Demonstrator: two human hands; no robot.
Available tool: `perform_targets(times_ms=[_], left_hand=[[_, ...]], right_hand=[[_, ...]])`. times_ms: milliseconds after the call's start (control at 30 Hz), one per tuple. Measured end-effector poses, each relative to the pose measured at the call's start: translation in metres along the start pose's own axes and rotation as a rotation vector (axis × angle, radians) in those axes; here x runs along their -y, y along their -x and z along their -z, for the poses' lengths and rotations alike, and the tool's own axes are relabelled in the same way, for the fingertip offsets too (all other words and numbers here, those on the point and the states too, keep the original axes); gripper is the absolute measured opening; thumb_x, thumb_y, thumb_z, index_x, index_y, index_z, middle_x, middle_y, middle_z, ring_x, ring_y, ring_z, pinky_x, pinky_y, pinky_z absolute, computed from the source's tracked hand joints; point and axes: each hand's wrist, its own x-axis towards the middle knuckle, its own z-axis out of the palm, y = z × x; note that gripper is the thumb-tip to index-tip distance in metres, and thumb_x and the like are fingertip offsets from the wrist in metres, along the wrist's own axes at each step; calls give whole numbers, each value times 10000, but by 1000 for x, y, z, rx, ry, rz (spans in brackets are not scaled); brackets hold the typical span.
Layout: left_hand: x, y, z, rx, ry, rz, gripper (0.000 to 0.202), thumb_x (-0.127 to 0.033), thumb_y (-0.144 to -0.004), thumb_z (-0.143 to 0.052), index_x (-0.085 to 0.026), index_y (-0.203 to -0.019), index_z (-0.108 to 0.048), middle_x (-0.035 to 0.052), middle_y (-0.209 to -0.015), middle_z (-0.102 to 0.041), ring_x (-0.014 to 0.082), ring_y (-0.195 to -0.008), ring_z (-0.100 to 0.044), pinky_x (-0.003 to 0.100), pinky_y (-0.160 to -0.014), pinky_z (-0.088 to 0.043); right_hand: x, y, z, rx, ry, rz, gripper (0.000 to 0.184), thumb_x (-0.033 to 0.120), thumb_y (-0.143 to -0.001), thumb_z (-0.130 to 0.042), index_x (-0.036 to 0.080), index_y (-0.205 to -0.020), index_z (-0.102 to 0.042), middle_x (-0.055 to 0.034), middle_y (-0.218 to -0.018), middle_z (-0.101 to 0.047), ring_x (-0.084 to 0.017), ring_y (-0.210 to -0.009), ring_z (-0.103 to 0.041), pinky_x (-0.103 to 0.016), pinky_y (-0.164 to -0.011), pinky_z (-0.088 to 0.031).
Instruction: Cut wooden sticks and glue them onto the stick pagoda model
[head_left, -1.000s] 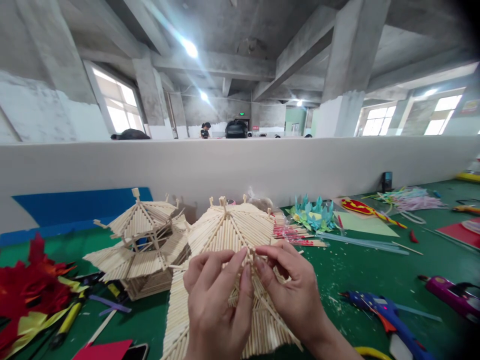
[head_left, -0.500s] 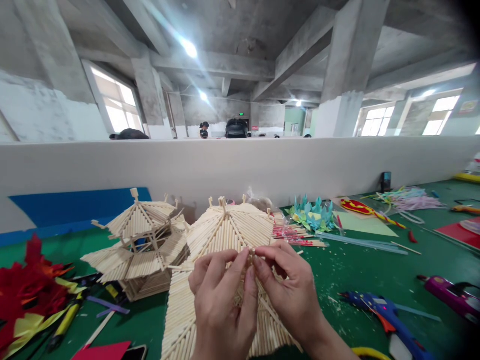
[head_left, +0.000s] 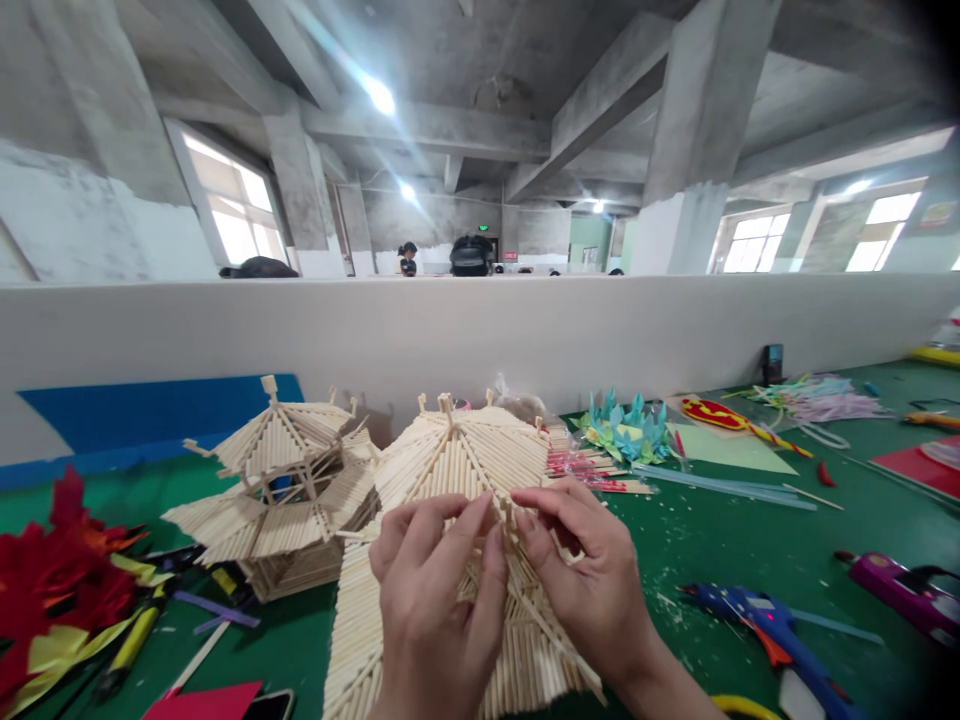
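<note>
A pale two-tiered roof built of thin wooden sticks (head_left: 457, 470) stands on the green table (head_left: 697, 560) in front of me. My left hand (head_left: 435, 600) and my right hand (head_left: 585, 580) meet at the edge of its upper tier, fingertips pinched together on the sticks there. Both hands cover part of the lower tier. A second stick pavilion (head_left: 281, 490) stands just to the left, touching the roof.
A blue glue gun (head_left: 765, 630) and a purple one (head_left: 900, 585) lie at the right. Red paper flowers (head_left: 52, 580), a yellow pen (head_left: 135, 645) and a red card (head_left: 202, 700) sit at the left. Teal paper flowers (head_left: 626, 430), loose sticks and a white partition wall (head_left: 480, 330) are behind.
My fingertips have shifted slightly along the roof's edge; the hands stay pinched on the sticks. Nothing else has moved.
</note>
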Motion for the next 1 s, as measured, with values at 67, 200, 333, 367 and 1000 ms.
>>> perform_targets(times_ms=[67,200,333,367,1000], left_hand=[[1,-2,2,7,-1,-16,228,-84,-722,-596,-119,-947,-611,79,-812,-567,204,-748,-457,374,-664,-370],[4,-6,3,35,-8,-34,199,-93,-729,-591,-144,-918,-622,64,-787,-567,200,-734,-449,354,-646,-363],[6,-5,3,52,-24,-21,194,-112,-727,-595,-169,-910,-625,62,-794,-577,210,-744,-455,359,-637,-367],[6,-5,3,50,-23,-17,196,-113,-727,-595,-174,-912,-624,61,-796,-578,211,-745,-457,360,-637,-370],[5,-8,2,43,6,-2,165,-86,-718,-580,-172,-849,-632,67,-787,-557,211,-734,-450,358,-622,-374]], right_hand=[[1,-1,1,2,5,1,157,152,-790,-526,153,-908,-630,-34,-783,-584,-124,-710,-551,-230,-603,-450],[3,-3,0,2,-1,10,150,148,-791,-526,160,-896,-632,-26,-774,-586,-117,-699,-549,-226,-605,-452],[4,-4,-1,11,-11,22,156,149,-794,-523,174,-903,-631,-25,-786,-595,-121,-706,-558,-237,-614,-459],[4,-4,-1,12,-10,22,158,151,-794,-522,177,-907,-630,-24,-783,-596,-124,-703,-557,-241,-608,-459],[2,-7,-6,21,7,8,115,188,-794,-538,189,-876,-619,-8,-740,-566,-109,-602,-500,-223,-508,-407]])
